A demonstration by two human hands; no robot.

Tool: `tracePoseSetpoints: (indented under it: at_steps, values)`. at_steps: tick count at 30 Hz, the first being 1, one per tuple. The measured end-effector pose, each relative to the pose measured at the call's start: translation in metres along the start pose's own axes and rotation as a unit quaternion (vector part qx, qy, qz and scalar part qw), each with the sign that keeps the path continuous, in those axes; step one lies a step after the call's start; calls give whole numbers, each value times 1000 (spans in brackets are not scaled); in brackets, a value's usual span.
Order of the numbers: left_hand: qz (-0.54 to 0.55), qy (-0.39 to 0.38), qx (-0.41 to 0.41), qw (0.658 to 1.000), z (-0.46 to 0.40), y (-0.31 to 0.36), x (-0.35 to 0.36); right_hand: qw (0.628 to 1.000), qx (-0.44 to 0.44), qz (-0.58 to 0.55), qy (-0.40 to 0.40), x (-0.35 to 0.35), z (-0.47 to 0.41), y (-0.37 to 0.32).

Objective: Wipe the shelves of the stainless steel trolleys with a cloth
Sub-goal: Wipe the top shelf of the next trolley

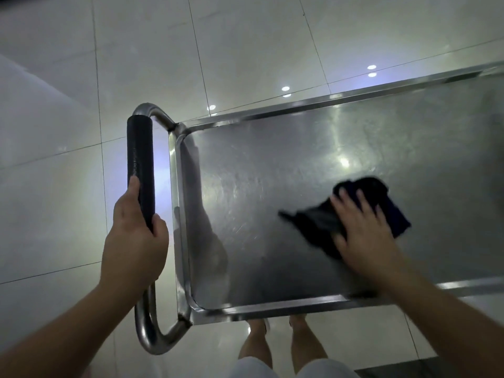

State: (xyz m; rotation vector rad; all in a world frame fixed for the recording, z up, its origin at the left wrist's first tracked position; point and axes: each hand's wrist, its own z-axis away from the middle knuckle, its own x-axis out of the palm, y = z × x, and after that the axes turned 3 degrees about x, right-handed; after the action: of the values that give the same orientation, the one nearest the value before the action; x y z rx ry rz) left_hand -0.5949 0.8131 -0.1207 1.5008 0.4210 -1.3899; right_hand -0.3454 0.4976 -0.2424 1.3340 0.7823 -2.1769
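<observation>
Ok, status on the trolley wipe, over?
Left hand grips black handle. Right hand presses dark cloth flat on top shelf. Nothing else on shelf.

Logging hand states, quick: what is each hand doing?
Left hand: grips black foam trolley handle.
Right hand: open, pressing dark cloth flat.

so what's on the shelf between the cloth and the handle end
Nothing: in the head view bare steel shelf runs from the cloth to the rim by the handle.
</observation>
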Motion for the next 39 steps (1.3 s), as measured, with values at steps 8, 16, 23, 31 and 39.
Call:
tracePoseSetpoints:
  at_steps: [8, 16, 23, 31, 39]
  values:
    - [-6, 31, 8, 999, -2, -7, 6, 993, 113, -40, 8, -104, -236, 56]
    - [6, 28, 3, 1000, -3, -7, 6, 997, 37, -30, 54, -57, -119, 33]
    - [4, 34, 11, 999, -4, -12, 7, 998, 29, -55, 11, 62, 82, -108]
    - [25, 26, 26, 999, -2, -12, 3, 978, -206, -11, -10, 91, 82, -219]
    - [29, 24, 41, 998, -4, -14, 6, 984, 156, -38, 74, 40, 84, -10]
